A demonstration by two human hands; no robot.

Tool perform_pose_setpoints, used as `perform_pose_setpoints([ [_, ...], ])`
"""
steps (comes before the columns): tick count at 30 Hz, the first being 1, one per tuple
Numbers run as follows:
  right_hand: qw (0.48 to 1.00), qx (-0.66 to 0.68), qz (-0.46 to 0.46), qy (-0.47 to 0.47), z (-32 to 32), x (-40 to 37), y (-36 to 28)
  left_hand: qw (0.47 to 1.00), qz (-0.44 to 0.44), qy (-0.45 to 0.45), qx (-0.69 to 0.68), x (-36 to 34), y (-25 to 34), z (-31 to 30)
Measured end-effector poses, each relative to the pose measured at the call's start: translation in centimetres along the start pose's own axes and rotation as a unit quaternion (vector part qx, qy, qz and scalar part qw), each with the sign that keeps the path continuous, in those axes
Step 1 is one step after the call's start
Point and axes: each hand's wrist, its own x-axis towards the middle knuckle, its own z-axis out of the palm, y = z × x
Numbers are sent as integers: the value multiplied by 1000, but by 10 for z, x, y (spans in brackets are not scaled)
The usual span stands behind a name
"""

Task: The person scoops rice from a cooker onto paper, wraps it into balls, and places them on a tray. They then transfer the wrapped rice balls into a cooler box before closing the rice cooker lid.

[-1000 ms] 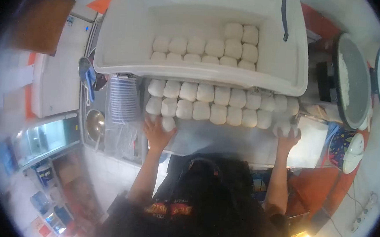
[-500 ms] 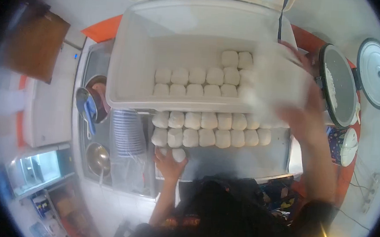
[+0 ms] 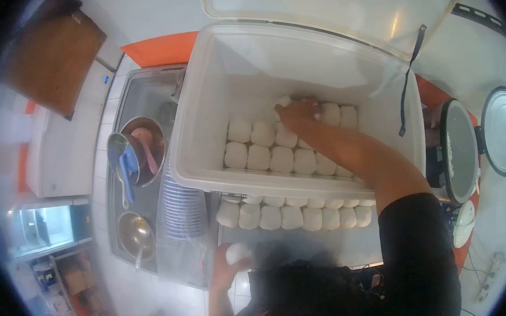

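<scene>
Inside a large white cool box (image 3: 298, 189), my right hand (image 3: 300, 115) reaches down to the back row. Its fingers are closed round a white rounded packet (image 3: 284, 101), mostly hidden by the hand. Rows of similar white packets (image 3: 259, 158) cover part of the box floor. My left hand (image 3: 223, 267) is closed on another white packet (image 3: 237, 253), at the front left of the metal counter (image 3: 317, 245). Further white packets (image 3: 291, 217) stand in rows on the counter, just in front of the box.
An open rice cooker (image 3: 461, 152) with white rice stands at the right. Left of the box, a stack of striped cups (image 3: 184, 212) in plastic lies beside a metal bowl holding pink and blue utensils (image 3: 128, 170). The box's raised lid (image 3: 316, 7) is behind it.
My right hand has gone from above the box's right side, where it was blurred with something white, down into the box. My left hand has drawn its packet nearer my body. The view has shifted.
</scene>
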Motion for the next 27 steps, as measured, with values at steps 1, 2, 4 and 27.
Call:
perform_pose_setpoints([
  [1, 997, -63, 21, -37, -1, 5, 3, 1000, -3, 2, 4, -9, 14, -10],
  [2, 997, -58, 23, -44, 5, 7, 4, 992, -4, -71, -105, -20, 35, -23],
  [4, 994, -59, 94, 17, 17, 14, 6, 960, 71, -167, -212, -41, 94, -43],
  [27, 805, 571, 33, 158, -193, -349, 392, 736, 127, 100, 657, 298, 306, 124],
])
